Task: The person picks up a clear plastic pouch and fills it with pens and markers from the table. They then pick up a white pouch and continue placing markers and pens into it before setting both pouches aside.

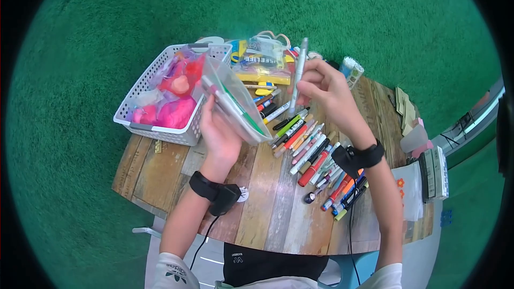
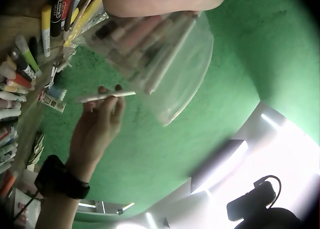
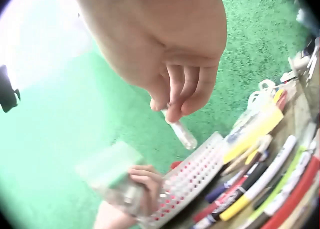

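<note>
A clear plastic pouch with several pens inside is held up by my left hand, its fingers behind the pouch. My right hand pinches a silvery-white pen between thumb and fingers, above the table and to the right of the pouch. The left wrist view shows the pouch close up, with the pinched pen beyond it. In the right wrist view the pen points down from my fingertips. Many loose markers lie below both hands.
A white basket with pink and purple packets stands at the left. Behind the markers lies a clear bag with a yellow edge. A cup of white sticks, paper sheets and boxes are on the right.
</note>
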Action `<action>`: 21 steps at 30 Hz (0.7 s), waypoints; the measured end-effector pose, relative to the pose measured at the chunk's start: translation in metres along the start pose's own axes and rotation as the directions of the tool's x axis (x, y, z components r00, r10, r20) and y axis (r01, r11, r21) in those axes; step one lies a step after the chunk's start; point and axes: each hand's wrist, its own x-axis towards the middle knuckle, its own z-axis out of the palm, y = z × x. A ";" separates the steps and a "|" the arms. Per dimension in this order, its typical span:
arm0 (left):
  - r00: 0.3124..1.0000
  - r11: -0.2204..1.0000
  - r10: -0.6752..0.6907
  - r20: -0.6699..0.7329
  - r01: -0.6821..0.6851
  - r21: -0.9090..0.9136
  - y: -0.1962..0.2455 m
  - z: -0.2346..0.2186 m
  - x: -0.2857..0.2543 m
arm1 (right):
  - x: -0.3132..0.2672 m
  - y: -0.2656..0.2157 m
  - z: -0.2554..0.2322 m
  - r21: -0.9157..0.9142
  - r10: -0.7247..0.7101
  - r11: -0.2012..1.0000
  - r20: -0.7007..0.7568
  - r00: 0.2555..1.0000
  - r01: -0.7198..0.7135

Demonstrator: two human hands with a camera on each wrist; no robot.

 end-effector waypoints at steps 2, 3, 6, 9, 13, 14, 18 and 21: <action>0.998 0.999 -0.039 0.059 0.038 0.019 -0.006 0.006 -0.010 | -0.004 -0.018 0.013 0.038 -0.013 0.999 -0.005 1.000 0.013; 0.995 0.997 -0.049 0.085 0.044 0.056 -0.010 0.007 -0.013 | -0.006 -0.022 0.019 0.076 -0.023 0.997 -0.010 1.000 0.024; 0.990 0.993 -0.052 0.133 0.038 0.108 -0.023 0.002 -0.015 | -0.011 -0.023 0.031 -0.080 0.024 0.997 0.033 0.999 -0.021; 0.988 0.987 -0.081 0.134 0.061 0.150 -0.029 -0.001 -0.020 | -0.017 -0.021 0.038 -0.226 0.082 0.972 0.062 0.995 -0.066; 0.996 0.984 -0.024 0.085 0.008 0.180 -0.038 -0.001 -0.019 | -0.021 -0.027 0.044 -0.239 0.059 0.969 -0.040 0.997 -0.067; 0.996 0.984 -0.022 0.082 0.007 0.177 -0.038 -0.002 -0.020 | -0.021 -0.027 0.045 -0.161 0.041 0.985 -0.117 0.992 -0.059; 0.991 0.984 -0.037 0.131 0.013 0.180 -0.038 0.000 -0.024 | -0.023 -0.021 0.047 -0.306 0.136 0.942 -0.034 0.990 -0.140; 0.994 0.990 -0.008 0.112 -0.008 0.142 -0.042 -0.006 -0.020 | -0.026 -0.017 0.050 -0.494 0.151 0.860 0.008 0.988 -0.128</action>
